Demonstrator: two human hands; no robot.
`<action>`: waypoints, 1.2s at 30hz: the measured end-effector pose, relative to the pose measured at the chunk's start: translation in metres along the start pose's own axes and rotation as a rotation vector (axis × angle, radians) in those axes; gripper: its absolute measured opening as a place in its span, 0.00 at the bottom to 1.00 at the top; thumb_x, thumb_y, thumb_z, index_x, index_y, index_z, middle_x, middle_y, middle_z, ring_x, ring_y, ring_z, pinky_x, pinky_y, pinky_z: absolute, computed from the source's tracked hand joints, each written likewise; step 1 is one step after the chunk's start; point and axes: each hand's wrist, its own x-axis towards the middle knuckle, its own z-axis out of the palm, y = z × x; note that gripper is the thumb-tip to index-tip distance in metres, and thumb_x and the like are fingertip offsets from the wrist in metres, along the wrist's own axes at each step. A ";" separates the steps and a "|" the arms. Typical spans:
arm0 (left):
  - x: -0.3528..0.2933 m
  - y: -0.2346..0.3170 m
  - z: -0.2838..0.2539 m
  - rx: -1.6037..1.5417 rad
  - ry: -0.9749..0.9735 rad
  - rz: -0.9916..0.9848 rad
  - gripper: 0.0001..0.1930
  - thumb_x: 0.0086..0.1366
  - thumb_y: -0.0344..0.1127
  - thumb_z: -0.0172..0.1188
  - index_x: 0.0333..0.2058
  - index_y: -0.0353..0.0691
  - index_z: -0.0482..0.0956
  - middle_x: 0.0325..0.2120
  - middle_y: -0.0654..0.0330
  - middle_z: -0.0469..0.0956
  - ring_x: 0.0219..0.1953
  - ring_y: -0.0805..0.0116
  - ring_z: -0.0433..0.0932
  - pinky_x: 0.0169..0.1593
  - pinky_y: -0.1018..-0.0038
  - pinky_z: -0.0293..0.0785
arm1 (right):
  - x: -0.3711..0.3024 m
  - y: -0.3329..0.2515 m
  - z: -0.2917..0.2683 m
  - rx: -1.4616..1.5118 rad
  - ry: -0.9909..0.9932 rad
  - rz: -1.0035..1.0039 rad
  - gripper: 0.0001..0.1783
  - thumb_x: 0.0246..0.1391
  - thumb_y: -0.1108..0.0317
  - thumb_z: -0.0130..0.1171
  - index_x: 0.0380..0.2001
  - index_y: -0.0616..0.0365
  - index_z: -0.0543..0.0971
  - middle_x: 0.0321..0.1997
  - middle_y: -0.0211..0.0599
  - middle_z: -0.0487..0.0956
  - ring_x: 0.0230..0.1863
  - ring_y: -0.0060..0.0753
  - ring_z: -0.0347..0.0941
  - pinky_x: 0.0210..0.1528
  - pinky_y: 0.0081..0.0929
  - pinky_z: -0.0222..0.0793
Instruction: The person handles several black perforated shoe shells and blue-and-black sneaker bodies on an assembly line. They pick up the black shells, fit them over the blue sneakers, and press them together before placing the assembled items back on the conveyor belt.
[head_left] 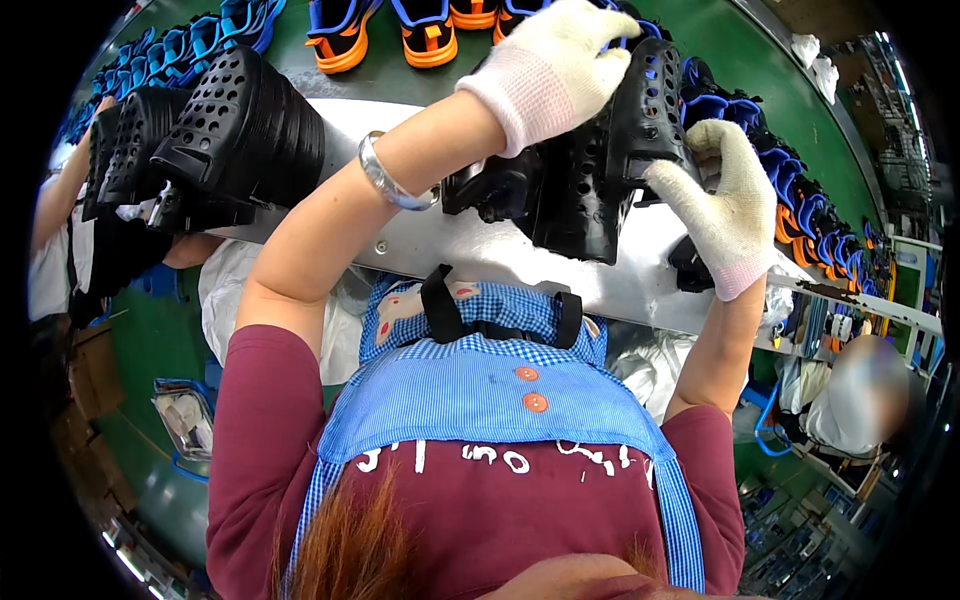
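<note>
My left hand [560, 75], in a cream knitted glove with a pink cuff, reaches across to the upper end of a black perforated plastic shoe insert [655, 85]. Its thumb and fingers are apart beside the insert's edge. In a matching glove, my right hand [730, 205] curls its thumb and fingers about the lower right end of that insert. Part of the grip is hidden. More black inserts [585, 190] lie against it on the left, above the pale metal ledge. A small black piece [688, 262] rests below my right hand.
Nested black perforated inserts [250, 130] stand on the ledge [450, 245] at left. Blue, black and orange shoes [428, 38] line the green surface [385, 85] beyond, continuing down the right. A co-worker's arm [70, 185] is at far left; another person [860, 395] is at right.
</note>
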 end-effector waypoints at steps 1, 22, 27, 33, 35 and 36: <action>-0.003 -0.002 -0.003 0.054 0.055 0.074 0.16 0.68 0.36 0.52 0.50 0.31 0.73 0.46 0.47 0.75 0.49 0.53 0.74 0.55 0.63 0.69 | 0.002 0.004 -0.001 0.022 0.013 0.019 0.25 0.40 0.60 0.77 0.35 0.63 0.75 0.28 0.32 0.78 0.29 0.19 0.73 0.34 0.20 0.73; -0.037 -0.070 -0.067 -1.523 0.180 -0.402 0.18 0.73 0.36 0.43 0.52 0.29 0.70 0.48 0.50 0.77 0.52 0.61 0.77 0.59 0.64 0.73 | 0.108 -0.084 0.049 -0.252 -0.430 -0.234 0.26 0.48 0.46 0.65 0.35 0.60 0.78 0.27 0.46 0.77 0.30 0.44 0.77 0.34 0.35 0.71; -0.052 -0.108 -0.061 -1.682 0.305 -0.462 0.17 0.73 0.33 0.44 0.55 0.28 0.68 0.50 0.49 0.76 0.52 0.59 0.77 0.59 0.63 0.73 | 0.136 -0.085 0.086 -0.382 -0.492 -0.282 0.26 0.48 0.46 0.64 0.33 0.61 0.76 0.29 0.49 0.78 0.33 0.50 0.77 0.37 0.38 0.72; -0.066 -0.148 -0.046 -1.747 0.457 -0.456 0.17 0.72 0.30 0.46 0.56 0.30 0.66 0.50 0.52 0.75 0.53 0.61 0.75 0.60 0.63 0.71 | 0.155 -0.083 0.125 -0.396 -0.581 -0.199 0.25 0.48 0.46 0.63 0.29 0.61 0.72 0.26 0.51 0.77 0.30 0.54 0.77 0.35 0.39 0.72; -0.070 -0.159 -0.042 -1.789 0.445 -0.481 0.16 0.72 0.31 0.46 0.55 0.31 0.67 0.49 0.54 0.76 0.52 0.64 0.76 0.59 0.64 0.72 | 0.158 -0.082 0.137 -0.444 -0.590 -0.227 0.23 0.48 0.49 0.61 0.29 0.61 0.72 0.25 0.51 0.77 0.30 0.53 0.77 0.35 0.38 0.73; -0.073 -0.163 -0.041 -1.821 0.437 -0.502 0.16 0.72 0.31 0.46 0.55 0.32 0.68 0.49 0.55 0.76 0.52 0.65 0.76 0.59 0.65 0.72 | 0.161 -0.083 0.141 -0.403 -0.591 -0.186 0.23 0.49 0.49 0.61 0.29 0.61 0.73 0.25 0.50 0.77 0.30 0.51 0.78 0.35 0.38 0.73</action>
